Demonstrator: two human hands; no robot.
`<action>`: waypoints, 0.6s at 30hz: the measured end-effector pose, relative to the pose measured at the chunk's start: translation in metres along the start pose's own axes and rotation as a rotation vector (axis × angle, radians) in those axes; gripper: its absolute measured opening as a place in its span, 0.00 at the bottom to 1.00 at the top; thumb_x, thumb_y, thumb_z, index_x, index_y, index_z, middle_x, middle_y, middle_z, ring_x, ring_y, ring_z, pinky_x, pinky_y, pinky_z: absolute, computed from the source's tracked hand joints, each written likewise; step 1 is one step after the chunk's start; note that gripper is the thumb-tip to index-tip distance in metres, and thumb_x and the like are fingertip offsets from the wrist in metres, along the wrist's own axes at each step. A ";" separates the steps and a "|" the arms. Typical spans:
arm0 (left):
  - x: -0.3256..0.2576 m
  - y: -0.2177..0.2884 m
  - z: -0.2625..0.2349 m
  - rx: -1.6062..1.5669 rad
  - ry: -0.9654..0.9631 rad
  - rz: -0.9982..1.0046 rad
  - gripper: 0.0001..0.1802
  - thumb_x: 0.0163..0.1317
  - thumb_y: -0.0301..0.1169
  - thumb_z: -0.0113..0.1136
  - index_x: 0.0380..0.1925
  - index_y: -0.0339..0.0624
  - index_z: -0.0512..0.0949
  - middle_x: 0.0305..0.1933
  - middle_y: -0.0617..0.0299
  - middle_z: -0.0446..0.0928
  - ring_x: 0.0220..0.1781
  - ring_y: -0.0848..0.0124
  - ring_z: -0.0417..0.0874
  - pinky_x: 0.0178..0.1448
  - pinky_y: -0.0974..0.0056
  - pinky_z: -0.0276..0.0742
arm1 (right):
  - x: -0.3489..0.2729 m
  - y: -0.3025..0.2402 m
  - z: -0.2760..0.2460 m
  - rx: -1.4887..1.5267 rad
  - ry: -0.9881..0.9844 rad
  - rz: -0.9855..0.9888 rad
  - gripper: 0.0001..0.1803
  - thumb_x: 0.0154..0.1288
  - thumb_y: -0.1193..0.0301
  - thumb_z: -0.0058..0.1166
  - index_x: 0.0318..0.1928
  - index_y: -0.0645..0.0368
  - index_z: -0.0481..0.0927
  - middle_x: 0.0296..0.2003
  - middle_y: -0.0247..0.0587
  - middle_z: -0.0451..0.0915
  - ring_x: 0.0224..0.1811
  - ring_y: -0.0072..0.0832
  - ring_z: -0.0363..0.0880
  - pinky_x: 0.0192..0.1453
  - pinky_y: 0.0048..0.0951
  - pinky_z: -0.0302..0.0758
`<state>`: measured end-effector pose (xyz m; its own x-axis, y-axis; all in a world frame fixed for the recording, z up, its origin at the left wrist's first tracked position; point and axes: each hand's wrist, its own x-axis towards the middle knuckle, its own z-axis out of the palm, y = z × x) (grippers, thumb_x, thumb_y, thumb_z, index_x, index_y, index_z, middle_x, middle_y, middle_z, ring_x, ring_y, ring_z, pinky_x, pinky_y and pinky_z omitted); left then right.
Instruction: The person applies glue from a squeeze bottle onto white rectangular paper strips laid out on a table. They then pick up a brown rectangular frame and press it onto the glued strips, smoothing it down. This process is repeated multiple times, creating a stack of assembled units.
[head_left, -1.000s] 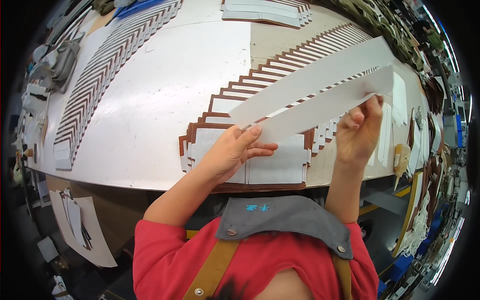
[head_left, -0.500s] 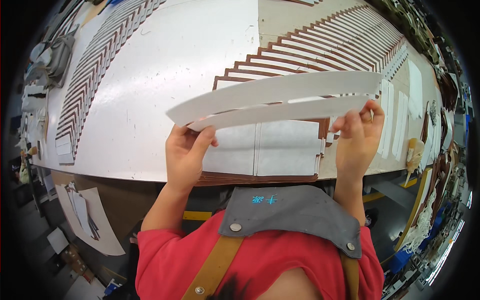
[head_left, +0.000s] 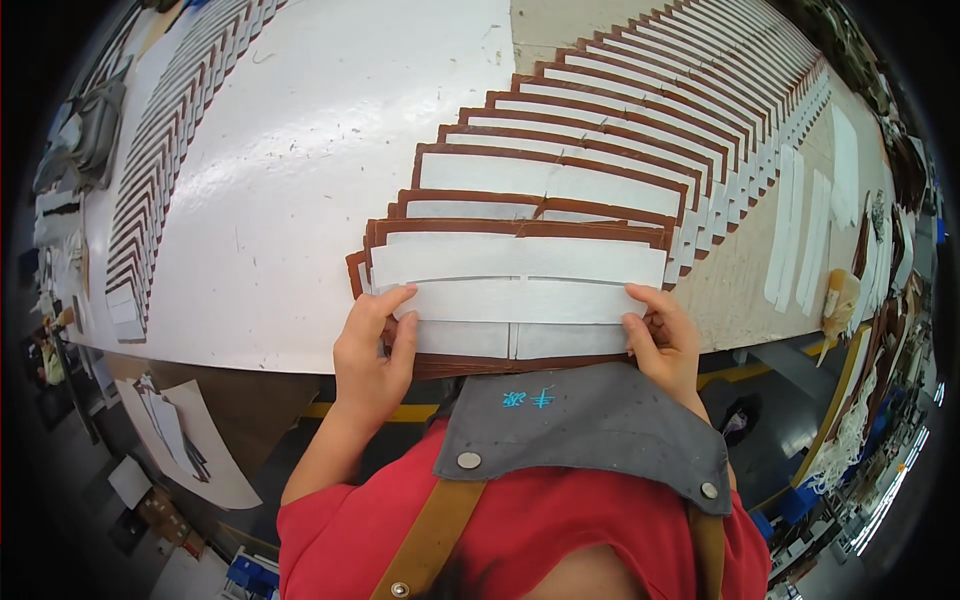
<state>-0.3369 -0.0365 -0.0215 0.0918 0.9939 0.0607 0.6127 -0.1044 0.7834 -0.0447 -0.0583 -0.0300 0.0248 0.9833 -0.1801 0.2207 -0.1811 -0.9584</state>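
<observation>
Pinched at its left end by my left hand (head_left: 375,345) is a white slotted strip (head_left: 515,302), long and thin, with narrow slits along its length. My right hand (head_left: 668,345) grips the other end between thumb and forefinger. The strip lies nearly level over the nearest brown-edged panel (head_left: 465,341), whose white face shows below it, split by a seam in the middle. Beyond it, a long row of overlapping brown-edged panels (head_left: 555,174) with white faces fans toward the far right. Some fingers curl out of sight behind the strip's ends.
Another fanned row of brown-and-white pieces (head_left: 165,185) runs along the table's left side. At right lie loose white strips (head_left: 785,225) and a yellowish bottle (head_left: 840,300). A sheet holding scraps (head_left: 190,440) sits below the table's front edge at left.
The strip has come down from its raised, tilted position and now lies level over the nearest panel. Both hands have lowered with it, the right one moving left.
</observation>
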 end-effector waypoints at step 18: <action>0.012 0.011 -0.006 0.020 -0.122 -0.105 0.19 0.55 0.18 0.56 0.49 0.40 0.76 0.27 0.61 0.68 0.24 0.74 0.68 0.29 0.72 0.67 | 0.005 -0.006 -0.001 -0.156 0.000 0.041 0.18 0.57 0.82 0.54 0.50 0.61 0.77 0.26 0.29 0.65 0.22 0.13 0.59 0.25 0.14 0.57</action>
<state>-0.3336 -0.0257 -0.0085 0.1207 0.9879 -0.0978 0.6397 -0.0021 0.7686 -0.0453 -0.0525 -0.0245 0.0372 0.9751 -0.2188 0.3686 -0.2169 -0.9040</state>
